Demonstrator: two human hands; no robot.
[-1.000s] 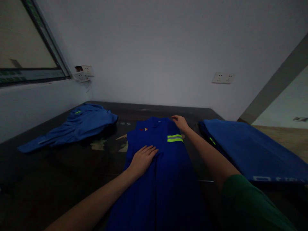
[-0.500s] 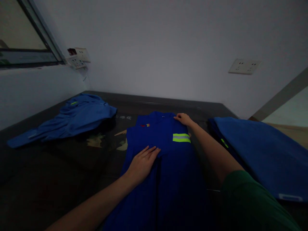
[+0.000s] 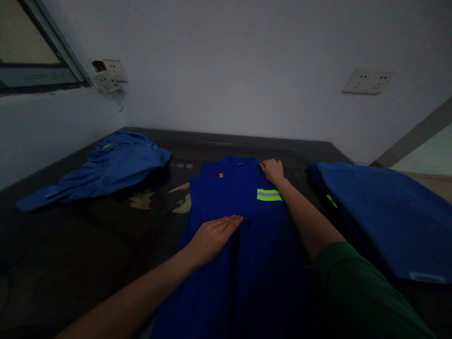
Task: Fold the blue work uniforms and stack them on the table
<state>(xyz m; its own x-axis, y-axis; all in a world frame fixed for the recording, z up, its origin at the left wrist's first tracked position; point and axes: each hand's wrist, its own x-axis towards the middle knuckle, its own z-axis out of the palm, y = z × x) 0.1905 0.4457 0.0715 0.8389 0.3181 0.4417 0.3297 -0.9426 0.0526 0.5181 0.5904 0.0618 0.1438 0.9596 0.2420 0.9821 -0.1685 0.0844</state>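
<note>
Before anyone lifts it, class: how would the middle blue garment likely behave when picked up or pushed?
The middle blue garment would probably flop, since its cloth shows soft folds. Pushed, it may bunch rather than roll, as it lies flat on the table.

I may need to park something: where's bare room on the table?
Widest: dark tabletop between the rumpled garment and left forearm. A narrower strip lies between the collar and wall. Crowded: the middle, with left hand and right hand at the laid-out garment; a slim gap separates right forearm and folded pile.
</note>
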